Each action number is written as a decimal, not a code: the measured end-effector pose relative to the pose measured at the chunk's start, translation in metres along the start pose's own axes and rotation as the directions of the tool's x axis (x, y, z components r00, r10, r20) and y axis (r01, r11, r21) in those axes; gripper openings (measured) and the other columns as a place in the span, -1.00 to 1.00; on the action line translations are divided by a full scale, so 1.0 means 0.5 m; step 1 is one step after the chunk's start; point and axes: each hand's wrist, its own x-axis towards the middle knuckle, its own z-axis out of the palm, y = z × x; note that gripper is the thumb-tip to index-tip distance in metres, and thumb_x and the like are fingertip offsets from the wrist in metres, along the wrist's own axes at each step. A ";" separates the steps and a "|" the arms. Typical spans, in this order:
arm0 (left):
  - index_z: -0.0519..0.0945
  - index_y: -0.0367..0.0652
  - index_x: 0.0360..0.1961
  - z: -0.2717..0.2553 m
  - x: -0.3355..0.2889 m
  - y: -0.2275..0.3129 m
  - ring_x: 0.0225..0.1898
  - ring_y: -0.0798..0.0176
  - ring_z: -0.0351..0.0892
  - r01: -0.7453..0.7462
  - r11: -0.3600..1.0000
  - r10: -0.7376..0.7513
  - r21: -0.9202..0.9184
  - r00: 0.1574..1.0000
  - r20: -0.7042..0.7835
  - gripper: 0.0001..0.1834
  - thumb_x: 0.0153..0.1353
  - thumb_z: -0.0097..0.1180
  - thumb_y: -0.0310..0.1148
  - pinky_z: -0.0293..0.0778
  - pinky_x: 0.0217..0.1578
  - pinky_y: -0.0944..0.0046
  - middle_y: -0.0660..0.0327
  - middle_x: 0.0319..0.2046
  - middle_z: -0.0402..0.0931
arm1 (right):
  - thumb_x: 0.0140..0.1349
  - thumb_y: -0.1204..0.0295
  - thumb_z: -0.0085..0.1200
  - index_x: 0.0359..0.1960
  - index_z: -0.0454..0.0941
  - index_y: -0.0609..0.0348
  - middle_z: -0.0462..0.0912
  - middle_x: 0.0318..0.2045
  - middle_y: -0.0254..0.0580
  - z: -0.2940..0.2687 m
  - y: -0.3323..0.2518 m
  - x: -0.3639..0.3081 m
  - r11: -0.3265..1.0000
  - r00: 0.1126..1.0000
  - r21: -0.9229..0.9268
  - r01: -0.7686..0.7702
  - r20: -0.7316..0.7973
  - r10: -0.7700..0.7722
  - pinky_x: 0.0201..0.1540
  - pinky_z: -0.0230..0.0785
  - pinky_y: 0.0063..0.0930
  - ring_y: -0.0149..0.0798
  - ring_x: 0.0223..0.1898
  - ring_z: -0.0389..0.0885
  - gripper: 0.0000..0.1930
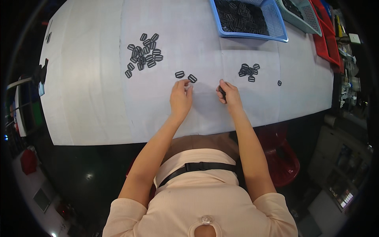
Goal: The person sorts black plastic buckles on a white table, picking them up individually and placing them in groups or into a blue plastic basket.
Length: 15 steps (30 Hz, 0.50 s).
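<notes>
My right hand (pixel 230 94) is closed round a black plastic piece (pixel 222 93), most likely one or more slide buckles; the fingers hide how many. To its left, my left hand (pixel 181 100) has its thumb and fingers apart, with nothing visible between them. Its fingertips are at the edge of a black slide buckle (pixel 192 78), and whether they touch it is hard to see. Just beyond the fingers lies another slide buckle (pixel 179 74). A loose pile of slide buckles (pixel 144 53) is spread at the left, and a smaller pile (pixel 248 71) sits at the right.
One slide buckle (pixel 279 83) lies apart at the right on the white table (pixel 90 79). At the far right stands a blue basket (pixel 252 36) full of black buckles, beside a green basket (pixel 310 27) and red trays (pixel 327 45). A red chair (pixel 282 166) is below the table edge.
</notes>
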 end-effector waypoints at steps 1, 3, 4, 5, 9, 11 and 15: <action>0.46 -0.24 -0.31 0.001 0.011 -0.003 -0.47 0.22 0.45 -0.033 0.996 0.037 0.084 0.998 -0.042 -0.78 -0.03 0.11 -0.44 0.37 -0.43 0.30 0.18 -0.39 0.46 | 0.20 0.14 -0.13 -0.66 0.32 0.19 0.26 -0.79 -0.36 -0.012 -0.003 -0.008 0.995 0.995 0.023 -0.099 0.009 0.098 -0.78 -0.10 -0.67 -0.51 -0.80 0.11 -0.60; 0.45 -0.19 -0.31 0.005 0.035 -0.005 -0.42 0.16 0.43 -0.088 0.963 0.122 0.254 0.985 -0.121 -0.77 -0.05 0.13 -0.43 0.36 -0.39 0.27 0.20 -0.38 0.43 | 0.21 0.12 -0.15 -0.66 0.31 0.17 0.27 -0.78 -0.34 -0.031 -0.003 -0.018 0.991 0.982 0.039 -0.130 0.142 0.124 -0.77 -0.06 -0.66 -0.49 -0.80 0.14 -0.59; 0.46 -0.21 -0.33 0.011 0.042 -0.006 -0.44 0.19 0.44 -0.099 0.951 0.131 0.292 0.987 -0.092 -0.78 -0.05 0.14 -0.42 0.36 -0.41 0.28 0.20 -0.40 0.45 | 0.20 0.13 -0.14 -0.63 0.34 0.19 0.29 -0.76 -0.33 -0.039 0.000 -0.021 0.984 0.966 0.057 -0.166 0.209 0.151 -0.77 -0.04 -0.65 -0.49 -0.79 0.16 -0.61; 0.46 -0.23 -0.35 0.015 0.050 -0.007 -0.47 0.22 0.45 -0.113 0.937 0.142 0.331 0.988 -0.065 -0.78 -0.05 0.15 -0.42 0.37 -0.44 0.30 0.20 -0.41 0.46 | 0.19 0.14 -0.12 -0.59 0.37 0.21 0.32 -0.73 -0.33 -0.038 -0.005 -0.026 0.977 0.945 0.074 -0.201 0.279 0.173 -0.76 -0.03 -0.65 -0.49 -0.78 0.18 -0.62; 0.47 -0.24 -0.40 0.029 0.056 0.011 -0.52 0.15 0.47 0.124 0.992 -0.121 -0.014 0.982 0.148 -0.80 -0.07 0.16 -0.42 0.38 -0.47 0.26 0.19 -0.54 0.48 | 0.21 0.23 -0.13 -0.38 0.41 0.21 0.36 -0.62 -0.34 -0.002 0.003 -0.034 0.993 0.984 0.095 -0.065 0.172 0.048 -0.72 0.04 -0.67 -0.51 -0.74 0.20 -0.74; 0.47 -0.23 -0.40 0.023 0.039 0.030 -0.53 0.22 0.49 0.341 0.911 -0.283 -0.234 0.926 0.248 -0.84 -0.04 0.13 -0.43 0.38 -0.50 0.32 0.18 -0.55 0.50 | 0.22 0.29 -0.14 -0.28 0.41 0.20 0.39 -0.56 -0.33 -0.002 0.030 -0.010 0.997 0.990 0.029 0.076 0.115 -0.079 -0.69 0.09 -0.68 -0.53 -0.71 0.24 -0.78; 0.48 -0.22 -0.38 0.011 0.004 0.044 -0.55 0.23 0.49 0.552 0.669 -0.349 -0.497 0.824 0.446 -0.88 0.00 0.07 -0.48 0.37 -0.52 0.34 0.16 -0.57 0.50 | 0.24 0.32 -0.17 -0.27 0.43 0.22 0.42 -0.58 -0.34 0.026 0.046 0.005 0.964 0.983 -0.236 0.125 0.162 -0.088 -0.66 0.12 -0.70 -0.54 -0.70 0.28 -0.78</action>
